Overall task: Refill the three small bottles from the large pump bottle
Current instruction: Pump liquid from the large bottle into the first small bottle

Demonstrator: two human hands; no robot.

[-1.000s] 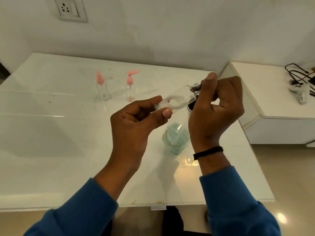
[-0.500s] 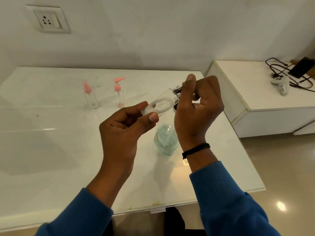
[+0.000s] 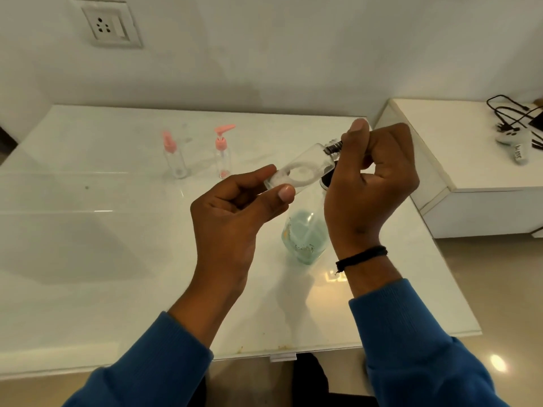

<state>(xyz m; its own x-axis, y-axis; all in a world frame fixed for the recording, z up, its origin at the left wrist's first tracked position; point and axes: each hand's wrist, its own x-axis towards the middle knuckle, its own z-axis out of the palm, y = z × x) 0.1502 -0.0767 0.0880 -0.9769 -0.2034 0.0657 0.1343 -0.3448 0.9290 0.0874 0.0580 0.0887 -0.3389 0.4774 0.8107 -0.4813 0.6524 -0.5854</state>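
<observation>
the left hand (image 3: 235, 212) pinches the base end of a small clear bottle (image 3: 299, 173) between thumb and curled fingers, holding it tilted above the bench (image 3: 88, 259), its neck raised toward the right. the right hand (image 3: 367, 183) is curled round the bottle's dark threaded neck (image 3: 333, 148), thumb up along it and fingers folded in; whether a cap sits under those fingers cannot be told. a white, foamy residue clings inside the small bottle. right below the two hands stands the large bottle (image 3: 304, 236), clear glass with pale green liquid in its lower part and a dark collar at its top, partly hidden by the right wrist, which wears a black band (image 3: 361, 257). farther back on the bench, well apart from the hands, stand two more small clear bottles upright and near each other: one with a pink spray top (image 3: 173, 157) on the left, one with a pink pump top (image 3: 223, 151) on the right. both sleeves are blue. a wall socket (image 3: 107, 23) sits on the wall above the bench. to the right a lower white cabinet (image 3: 470, 171) carries black cables (image 3: 511, 113) and a white device (image 3: 512, 141).
</observation>
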